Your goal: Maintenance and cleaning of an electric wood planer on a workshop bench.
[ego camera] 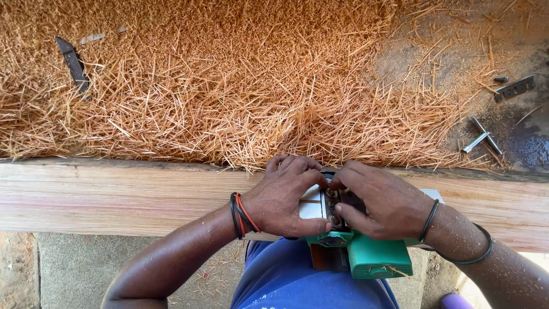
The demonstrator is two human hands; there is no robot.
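Both my hands pinch the upturned green electric planer [366, 254] resting on the plank [114, 197]: left hand [284, 197] left of its blade drum [334, 209], right hand [380, 203] right.

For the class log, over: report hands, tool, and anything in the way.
Left hand and right hand both on green power planer, fingers at its drum. Planer upside down on wooden plank. Shavings piled beyond; nothing blocking.

We find a woodworking shop: a thick drift of wood shavings [229, 86] behind a planed plank [114, 197], loose metal blades [74, 63] and a wrench [483, 137] on the floor.
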